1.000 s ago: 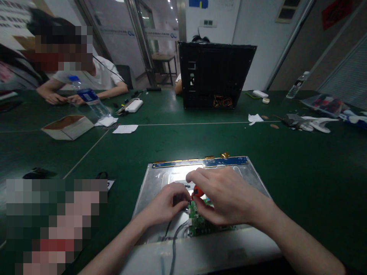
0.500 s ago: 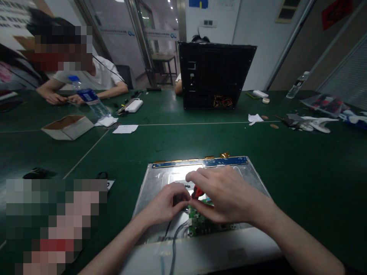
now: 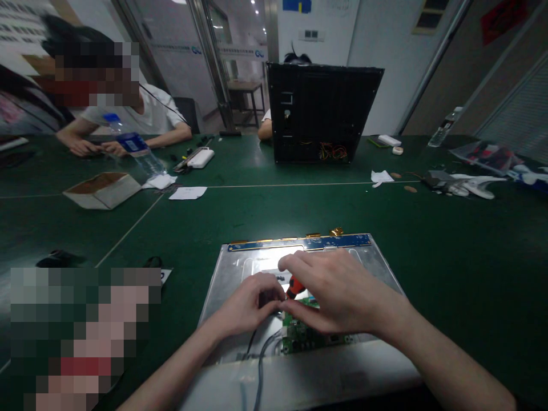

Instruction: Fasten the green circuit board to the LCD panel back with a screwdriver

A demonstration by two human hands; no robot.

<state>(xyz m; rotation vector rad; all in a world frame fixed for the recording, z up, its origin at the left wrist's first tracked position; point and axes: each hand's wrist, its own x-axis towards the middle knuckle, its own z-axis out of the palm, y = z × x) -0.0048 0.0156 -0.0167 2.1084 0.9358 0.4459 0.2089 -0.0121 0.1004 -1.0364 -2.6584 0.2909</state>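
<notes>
A flat metal-backed display panel (image 3: 226, 285) lies in front of me, with a blue circuit strip (image 3: 299, 242) along its far edge. On it sits a green circuit board (image 3: 295, 337), partly covered by my right hand (image 3: 329, 285). That hand is closed around a red and black screwdriver (image 3: 295, 287), of which only the handle shows. My left hand (image 3: 257, 297) is pinched at the board's upper left corner, close to the screwdriver's hidden tip. Whatever lies between its fingertips is out of sight. Grey cables (image 3: 262, 359) run from the board's left side toward me.
Across the green table (image 3: 257, 211) stands a black monitor casing (image 3: 321, 108), a person behind it. Another person sits at far left behind a water bottle (image 3: 137, 145) and a paper box (image 3: 103, 190). Gloves (image 3: 471, 185) and a clear bag (image 3: 486, 157) lie at right.
The red screwdriver handle has turned slightly, showing more red. Both hands keep nearly the same place over the board.
</notes>
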